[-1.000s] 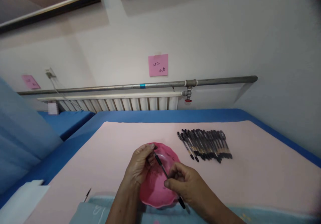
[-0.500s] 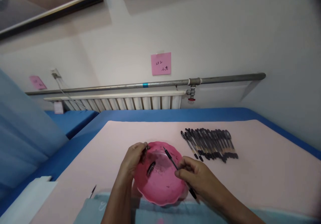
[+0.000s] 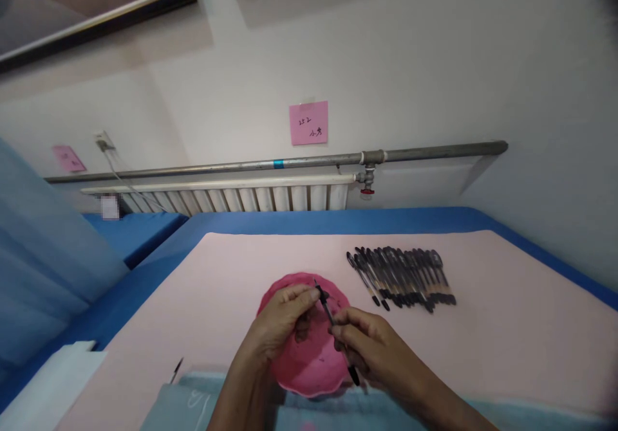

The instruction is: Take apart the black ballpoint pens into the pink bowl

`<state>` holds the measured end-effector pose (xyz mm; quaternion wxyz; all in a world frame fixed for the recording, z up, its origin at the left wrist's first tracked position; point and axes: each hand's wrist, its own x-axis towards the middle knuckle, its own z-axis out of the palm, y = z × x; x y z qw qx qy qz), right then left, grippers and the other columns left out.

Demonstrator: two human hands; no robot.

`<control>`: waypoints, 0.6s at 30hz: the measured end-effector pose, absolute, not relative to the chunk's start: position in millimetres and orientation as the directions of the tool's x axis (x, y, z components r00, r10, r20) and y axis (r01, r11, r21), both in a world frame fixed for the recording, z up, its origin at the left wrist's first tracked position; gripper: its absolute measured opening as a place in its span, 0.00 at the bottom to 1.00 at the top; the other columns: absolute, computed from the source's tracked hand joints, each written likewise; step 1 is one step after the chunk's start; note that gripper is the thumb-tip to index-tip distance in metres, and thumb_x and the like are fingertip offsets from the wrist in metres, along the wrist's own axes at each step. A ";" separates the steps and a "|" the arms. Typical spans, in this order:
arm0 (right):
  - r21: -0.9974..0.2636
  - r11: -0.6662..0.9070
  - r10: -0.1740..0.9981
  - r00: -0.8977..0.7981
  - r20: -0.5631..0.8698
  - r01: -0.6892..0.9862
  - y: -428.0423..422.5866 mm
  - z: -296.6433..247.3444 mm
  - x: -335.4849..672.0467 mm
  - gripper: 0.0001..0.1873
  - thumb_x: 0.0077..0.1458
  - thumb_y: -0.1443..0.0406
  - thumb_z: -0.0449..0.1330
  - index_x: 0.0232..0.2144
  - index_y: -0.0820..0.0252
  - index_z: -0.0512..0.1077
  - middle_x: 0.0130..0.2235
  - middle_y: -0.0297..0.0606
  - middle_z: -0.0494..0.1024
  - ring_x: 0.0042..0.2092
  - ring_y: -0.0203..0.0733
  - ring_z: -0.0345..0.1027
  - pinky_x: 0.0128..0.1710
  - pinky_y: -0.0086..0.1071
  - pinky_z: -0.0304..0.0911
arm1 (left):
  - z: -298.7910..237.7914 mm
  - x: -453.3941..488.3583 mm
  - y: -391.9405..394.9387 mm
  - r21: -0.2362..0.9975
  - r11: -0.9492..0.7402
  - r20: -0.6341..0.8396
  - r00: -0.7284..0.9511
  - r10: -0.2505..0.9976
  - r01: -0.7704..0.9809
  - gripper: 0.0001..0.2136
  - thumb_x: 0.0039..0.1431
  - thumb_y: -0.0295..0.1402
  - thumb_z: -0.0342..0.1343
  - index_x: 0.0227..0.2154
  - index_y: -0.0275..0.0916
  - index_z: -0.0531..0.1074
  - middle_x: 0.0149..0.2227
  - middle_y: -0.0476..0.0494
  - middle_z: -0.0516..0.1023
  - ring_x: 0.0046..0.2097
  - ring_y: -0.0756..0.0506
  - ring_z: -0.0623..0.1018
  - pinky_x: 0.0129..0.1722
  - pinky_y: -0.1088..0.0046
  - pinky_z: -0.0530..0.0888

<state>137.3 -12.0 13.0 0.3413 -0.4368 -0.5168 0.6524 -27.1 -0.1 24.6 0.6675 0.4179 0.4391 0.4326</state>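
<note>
A pen (image 3: pixel 329 315) with a black grip and black end slants over the pink scalloped bowl (image 3: pixel 309 376), its tip pointing up and left. My right hand (image 3: pixel 374 347) is closed around the pen's lower barrel. At the tip end, my left hand (image 3: pixel 284 321) pinches the black grip between thumb and forefinger; whether a small part is also in those fingers I cannot tell. Dark specks lie in the bowl. My left hand covers the bowl's left side and hides what lies there.
A row of several black-capped pens (image 3: pixel 400 276) lies right of the bowl on the pink sheet (image 3: pixel 217 276). Another pen (image 3: pixel 177 370) rests by the light-blue cloth (image 3: pixel 183 402) at front left. White folded material (image 3: pixel 58 379) lies further left. Behind the bed stands a radiator (image 3: pixel 270 196).
My left hand has moved from the bowl's left rim to the pen's tip end and closed there. A black pen cap seen in the bowl is now hidden.
</note>
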 end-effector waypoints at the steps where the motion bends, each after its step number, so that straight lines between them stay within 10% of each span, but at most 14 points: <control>1: -0.972 -0.234 0.894 -0.395 -0.212 -0.009 -12.1 11.8 136.9 0.06 0.49 0.65 0.55 0.23 0.59 0.64 0.18 0.25 0.62 0.16 0.26 0.47 0.15 0.24 0.41 | 25.3 -24.8 -1.2 0.921 0.306 -0.237 0.276 0.931 -0.242 0.15 0.46 0.44 0.61 0.25 0.36 0.68 0.17 0.57 0.59 0.17 0.57 0.53 0.17 0.77 0.47; 18: -0.964 -0.256 0.844 -0.472 -0.256 0.067 -15.0 13.5 136.2 0.05 0.47 0.66 0.56 0.22 0.59 0.64 0.17 0.26 0.63 0.16 0.26 0.50 0.15 0.23 0.45 | 21.8 -52.3 11.5 0.948 0.166 -0.205 -0.121 0.971 -0.270 0.18 0.41 0.45 0.64 0.20 0.37 0.63 0.14 0.60 0.56 0.15 0.58 0.52 0.16 0.79 0.48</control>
